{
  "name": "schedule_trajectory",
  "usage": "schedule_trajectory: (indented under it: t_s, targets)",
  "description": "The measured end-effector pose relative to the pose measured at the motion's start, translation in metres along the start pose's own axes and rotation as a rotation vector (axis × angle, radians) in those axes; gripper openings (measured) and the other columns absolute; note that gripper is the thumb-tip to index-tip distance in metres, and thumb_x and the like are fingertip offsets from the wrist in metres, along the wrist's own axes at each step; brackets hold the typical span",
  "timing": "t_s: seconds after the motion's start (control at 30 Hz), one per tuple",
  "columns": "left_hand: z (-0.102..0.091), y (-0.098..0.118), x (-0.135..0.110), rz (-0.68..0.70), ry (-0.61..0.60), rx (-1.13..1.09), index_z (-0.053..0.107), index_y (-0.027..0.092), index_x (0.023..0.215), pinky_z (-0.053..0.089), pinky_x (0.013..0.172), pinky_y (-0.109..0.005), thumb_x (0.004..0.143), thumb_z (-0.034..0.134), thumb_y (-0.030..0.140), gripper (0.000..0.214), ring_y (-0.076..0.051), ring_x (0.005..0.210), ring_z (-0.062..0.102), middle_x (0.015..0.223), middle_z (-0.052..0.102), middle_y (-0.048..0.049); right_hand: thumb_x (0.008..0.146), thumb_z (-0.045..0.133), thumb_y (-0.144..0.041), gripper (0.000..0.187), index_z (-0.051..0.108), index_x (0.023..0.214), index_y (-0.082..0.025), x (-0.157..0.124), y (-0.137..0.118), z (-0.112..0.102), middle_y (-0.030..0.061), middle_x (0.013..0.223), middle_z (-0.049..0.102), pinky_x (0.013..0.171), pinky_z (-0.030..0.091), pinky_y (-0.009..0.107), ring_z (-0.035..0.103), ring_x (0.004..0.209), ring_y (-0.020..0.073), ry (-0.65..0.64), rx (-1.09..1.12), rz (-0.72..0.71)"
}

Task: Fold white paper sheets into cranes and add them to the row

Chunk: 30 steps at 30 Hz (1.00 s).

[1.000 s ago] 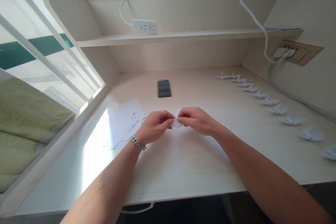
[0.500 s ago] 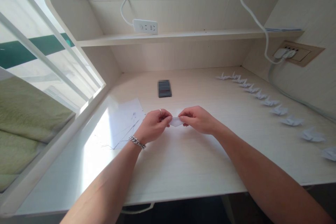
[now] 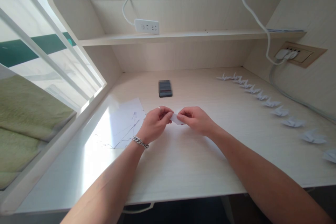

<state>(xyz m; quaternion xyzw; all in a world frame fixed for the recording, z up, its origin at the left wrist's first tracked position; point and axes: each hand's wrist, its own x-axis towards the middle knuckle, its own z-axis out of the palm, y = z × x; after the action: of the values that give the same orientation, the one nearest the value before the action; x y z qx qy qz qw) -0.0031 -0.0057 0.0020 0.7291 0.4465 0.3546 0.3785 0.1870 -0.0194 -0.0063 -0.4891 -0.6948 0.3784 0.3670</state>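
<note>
A small folded piece of white paper [image 3: 176, 119] is pinched between my two hands, above the middle of the desk. My left hand [image 3: 156, 121], with a ring and a chain bracelet at the wrist, grips its left end between thumb and fingers. My right hand [image 3: 195, 119] pinches the right end. Fingertips cover both ends of the paper. To the left of my left hand lie white paper sheets [image 3: 124, 115], partly in bright sunlight. Several folded paper cranes [image 3: 280, 111] stand in a line along the right side.
Behind my hands a small dark object [image 3: 165, 88], blurred on top, lies on the desk [image 3: 189, 168]. A power strip [image 3: 147, 26] rests on the shelf [image 3: 189, 36]. A white cable [image 3: 252, 10] runs down to the wall socket [image 3: 301, 54]. White rails border the left side.
The folded paper has tilted, its left end now higher than its right. My left hand has risen slightly. The whole view has shifted a little.
</note>
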Motion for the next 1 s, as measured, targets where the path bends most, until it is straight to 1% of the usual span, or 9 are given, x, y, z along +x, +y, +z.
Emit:
schedule_trajectory:
  t_s: [0.1,0.17,0.27,0.4,0.5,0.63,0.77,0.9,1.0]
  targets:
    - [0.003,-0.002,0.001,-0.022,0.02,-0.162,0.063,0.015,0.09,0.05,0.068,-0.029,0.082,0.065,0.043,0.029,-0.017,0.072,0.064,0.079,0.069,-0.0057,0.082,0.062,-0.038,0.024,0.069,0.078,-0.016,0.003,0.004,0.003,0.004,0.073,0.068,0.066,0.045,0.029,0.06,0.07,0.0166,0.108,0.211,-0.008]
    - [0.006,-0.001,0.0,-0.006,-0.022,-0.148,0.062,0.015,0.083,0.049,0.065,-0.028,0.078,0.07,0.043,0.03,-0.016,0.071,0.062,0.079,0.068,-0.0053,0.08,0.065,-0.039,0.025,0.07,0.08,-0.015,0.005,0.006,0.006,0.0045,0.076,0.069,0.068,0.047,0.03,0.061,0.072,0.0169,0.172,0.309,-0.007]
    - [0.01,-0.001,0.0,-0.002,0.013,-0.104,0.062,0.015,0.076,0.047,0.062,-0.027,0.078,0.069,0.04,0.027,-0.014,0.067,0.059,0.073,0.066,-0.0038,0.078,0.067,-0.039,0.025,0.073,0.083,-0.016,0.006,0.005,0.011,0.0053,0.081,0.071,0.072,0.048,0.03,0.062,0.076,0.0177,0.211,0.385,-0.005]
    - [0.01,-0.003,0.003,-0.058,0.113,-0.226,0.063,0.014,0.083,0.05,0.066,-0.029,0.077,0.07,0.038,0.025,-0.015,0.07,0.062,0.076,0.068,-0.0048,0.077,0.067,-0.036,0.022,0.074,0.082,-0.016,0.005,0.002,0.013,0.0054,0.08,0.071,0.071,0.048,0.031,0.062,0.076,0.0179,0.201,0.351,0.051]
    - [0.009,-0.004,0.004,-0.074,0.149,-0.338,0.062,0.014,0.085,0.051,0.066,-0.028,0.076,0.071,0.038,0.027,-0.014,0.067,0.063,0.075,0.067,-0.0032,0.075,0.068,-0.034,0.022,0.073,0.082,-0.015,0.003,-0.001,0.011,0.0056,0.078,0.07,0.071,0.049,0.031,0.062,0.075,0.0174,0.125,0.333,0.106]
    - [0.01,-0.003,0.003,-0.061,0.123,-0.393,0.062,0.014,0.085,0.052,0.066,-0.028,0.077,0.072,0.034,0.024,-0.012,0.065,0.063,0.073,0.066,-0.0018,0.074,0.068,-0.033,0.022,0.072,0.085,-0.015,0.002,-0.004,0.009,0.0049,0.079,0.07,0.07,0.049,0.031,0.063,0.076,0.0169,0.066,0.403,0.134]
    - [0.01,-0.002,0.001,-0.049,0.087,-0.437,0.063,0.013,0.088,0.054,0.069,-0.03,0.077,0.073,0.033,0.025,-0.013,0.069,0.064,0.076,0.068,-0.0036,0.073,0.068,-0.032,0.017,0.071,0.078,-0.016,0.002,-0.004,0.01,0.0032,0.074,0.069,0.069,0.048,0.03,0.062,0.073,0.0154,0.108,0.436,0.112]
    - [0.009,0.0,0.0,-0.023,0.053,-0.493,0.064,0.012,0.091,0.054,0.073,-0.032,0.076,0.076,0.032,0.027,-0.015,0.073,0.067,0.079,0.071,-0.0055,0.074,0.068,-0.032,0.016,0.071,0.078,-0.016,0.002,-0.006,0.012,0.0036,0.076,0.071,0.07,0.047,0.03,0.063,0.074,0.0155,0.13,0.457,0.105]
    - [0.009,0.0,0.0,-0.001,0.048,-0.476,0.065,0.012,0.091,0.054,0.072,-0.031,0.076,0.076,0.031,0.027,-0.015,0.073,0.067,0.079,0.071,-0.0059,0.074,0.068,-0.031,0.015,0.071,0.077,-0.016,0.002,-0.007,0.013,0.0036,0.075,0.071,0.07,0.047,0.03,0.063,0.073,0.0155,0.148,0.459,0.107]
